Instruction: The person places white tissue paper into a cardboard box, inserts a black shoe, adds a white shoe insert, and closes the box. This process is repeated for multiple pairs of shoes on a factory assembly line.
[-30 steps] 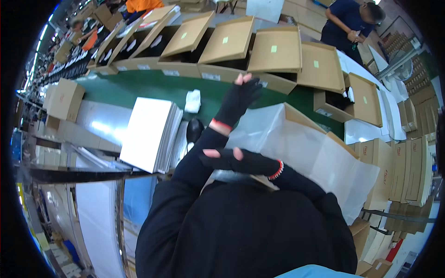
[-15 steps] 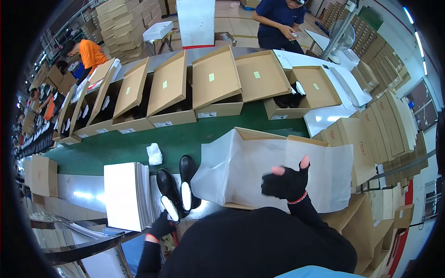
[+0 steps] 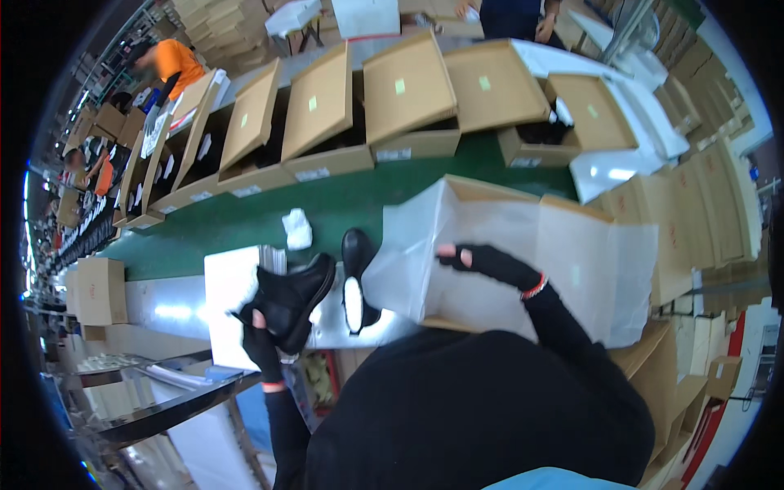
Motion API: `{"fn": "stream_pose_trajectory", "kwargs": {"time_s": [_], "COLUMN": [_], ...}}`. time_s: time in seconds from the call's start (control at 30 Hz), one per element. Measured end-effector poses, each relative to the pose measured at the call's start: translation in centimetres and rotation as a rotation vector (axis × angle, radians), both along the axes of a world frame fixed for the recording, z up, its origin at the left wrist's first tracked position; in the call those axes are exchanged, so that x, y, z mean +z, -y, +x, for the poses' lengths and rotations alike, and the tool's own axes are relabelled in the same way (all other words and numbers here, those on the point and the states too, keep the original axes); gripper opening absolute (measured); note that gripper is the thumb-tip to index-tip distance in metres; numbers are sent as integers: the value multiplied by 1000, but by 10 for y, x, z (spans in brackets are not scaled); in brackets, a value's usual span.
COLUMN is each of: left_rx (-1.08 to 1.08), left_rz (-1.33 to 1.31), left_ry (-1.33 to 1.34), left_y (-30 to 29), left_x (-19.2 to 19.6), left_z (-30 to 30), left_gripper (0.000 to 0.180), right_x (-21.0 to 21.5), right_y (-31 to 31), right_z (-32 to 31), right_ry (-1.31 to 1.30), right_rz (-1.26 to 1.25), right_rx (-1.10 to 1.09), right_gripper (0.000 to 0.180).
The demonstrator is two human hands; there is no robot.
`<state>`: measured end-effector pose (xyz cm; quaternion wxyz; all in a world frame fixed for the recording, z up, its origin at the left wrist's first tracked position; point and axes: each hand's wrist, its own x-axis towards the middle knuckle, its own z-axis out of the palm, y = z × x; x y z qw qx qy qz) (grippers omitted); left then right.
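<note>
My left hand (image 3: pixel 263 347), in a black glove with bare fingertips, grips a black ankle boot (image 3: pixel 287 300) with a white lining and holds it tilted above the stack of white sheets (image 3: pixel 224 278). A matching black boot (image 3: pixel 357 257) stays on the table, white stuffing showing at its top. My right hand (image 3: pixel 490 265), gloved the same way, hovers with fingers stretched over an open cardboard box (image 3: pixel 490 193) lined with white tissue paper (image 3: pixel 506 237). Nothing shows in that hand. A crumpled white paper wad (image 3: pixel 297 229) rests on the green surface beyond the boots.
A row of open shoe boxes (image 3: pixel 408 86) with tilted lids lines the far side of the table. Stacked cartons (image 3: pixel 661 237) stand at the right. A carton (image 3: pixel 100 279) sits at the left. A person in orange (image 3: pixel 177 64) and another in dark blue (image 3: pixel 510 18) are beyond.
My left hand has taken one boot off the table and raised it over the white sheets. My right hand has shifted toward the box's left part. The whole view has tilted and shifted.
</note>
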<state>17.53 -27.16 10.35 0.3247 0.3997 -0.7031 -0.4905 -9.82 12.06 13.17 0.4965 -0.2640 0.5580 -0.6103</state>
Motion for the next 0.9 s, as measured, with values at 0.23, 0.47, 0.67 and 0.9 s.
{"fn": "stream_pose_trajectory", "kwargs": {"time_s": [0.23,0.47,0.67,0.9], "left_rx": [-698,-973,-1034,-1164], "left_rz": [228,147,-235,-440], "left_ry": [-7,-3,211,289], "left_y": [-36,-113,-159,-190], "left_x": [169,88,-26,-76], "left_z": [-64,-155,-144,-142], "left_gripper": [35,31,62,71], "right_x": [30,33,-61,-164], "right_y": [60,45,-18,6], "right_z": [14,33,26,5], "right_ry": [-438,-71,617,873], "right_rz": [-83,-42,-115,-340], "right_rx": [52,-202,-935,-1107], "right_gripper": [77,59,47,41]}}
